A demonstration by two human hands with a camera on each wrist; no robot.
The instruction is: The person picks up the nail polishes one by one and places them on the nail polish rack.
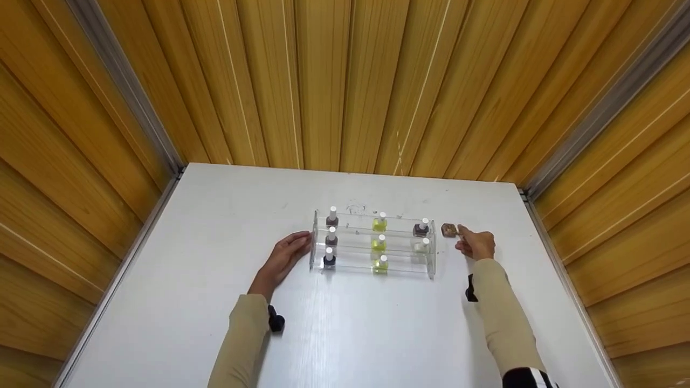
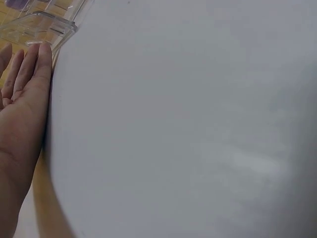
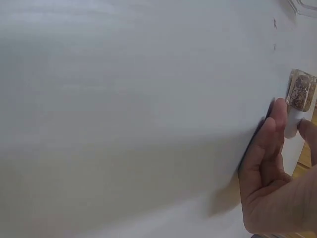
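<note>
A clear acrylic rack (image 1: 353, 250) with three stepped rows stands on the white table, holding several nail polish bottles with white caps. My left hand (image 1: 285, 258) is at the rack's left end panel, its fingers extended; in the left wrist view the fingertips (image 2: 44, 48) are right at the clear panel. To the right of the rack, my right hand (image 1: 477, 243) pinches a brown glitter nail polish bottle (image 3: 301, 91) by its white cap (image 3: 293, 122), between thumb and fingers. The bottle lies tilted on its side, glass end toward the rack.
Dark bottles (image 1: 329, 260) fill the rack's left column and yellow ones (image 1: 380, 264) the middle. At the right are a dark bottle (image 1: 421, 230) and a clear one (image 1: 421, 247). Wood-patterned walls (image 1: 345, 86) border the table (image 1: 366, 334).
</note>
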